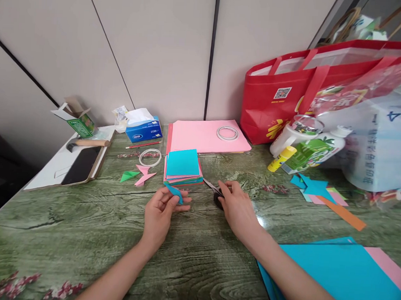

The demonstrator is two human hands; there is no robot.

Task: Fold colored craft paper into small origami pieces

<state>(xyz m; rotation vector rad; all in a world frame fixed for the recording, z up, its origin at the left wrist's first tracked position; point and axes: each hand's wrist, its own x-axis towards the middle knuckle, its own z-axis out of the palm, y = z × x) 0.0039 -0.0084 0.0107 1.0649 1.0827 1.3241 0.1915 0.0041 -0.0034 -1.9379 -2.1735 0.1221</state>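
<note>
Viewing through the head camera, I record the left hand [162, 210] low over the green wood-grain bench [82, 233], its grip pinched closed on a small folded blue paper piece [176, 193], which stands up between thumb and fingertips. The right hand [238, 205] rests on the bench just beside it, its grip curled over the black handles of the scissors [213, 191]. The blades lie flat and point left toward a stack of coloured squares [182, 168], whose top sheet is blue; the blade tips sit at the stack's near right corner. The blue paper piece is just in front of that stack, apart from the scissors. Left of the stack lie a pink folded shape [144, 175] and a green folded shape [128, 176], with a tape ring [150, 157] behind them. Pink sheets [201, 136] lie behind the stack. A large blue sheet [341, 278] lies under the right forearm.
</note>
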